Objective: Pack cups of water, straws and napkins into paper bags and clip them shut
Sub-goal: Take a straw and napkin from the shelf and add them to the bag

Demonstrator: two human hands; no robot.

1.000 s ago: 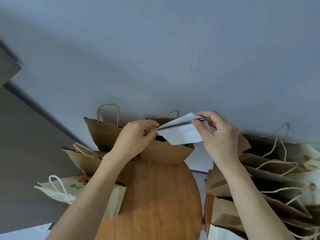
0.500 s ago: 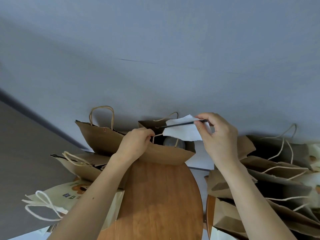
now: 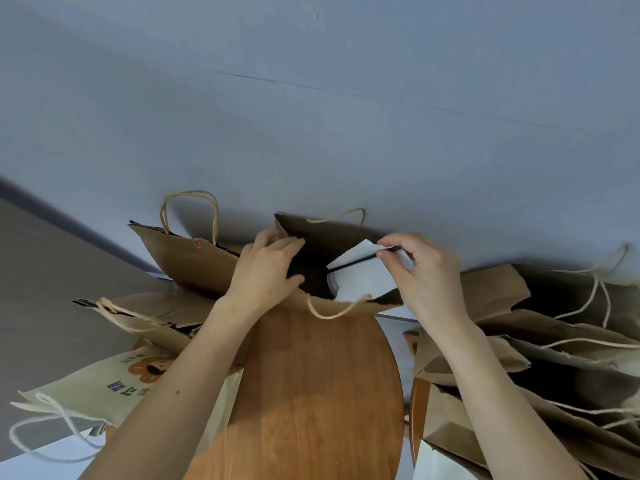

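An open brown paper bag stands at the far end of the round wooden table. My left hand holds the bag's left rim and spreads the mouth apart. My right hand pinches a white napkin together with a thin black straw. Both are partly inside the bag's mouth. The bag's inside is dark, and what it contains is hidden.
A brown bag with a red clip stands to the left. Two more bags lie lower left, one cream with a print. Several brown bags are piled on the right. A grey wall rises behind.
My right hand has lowered the napkin and straw into the bag's mouth. My left hand has shifted to the left rim and pulled the bag wider open.
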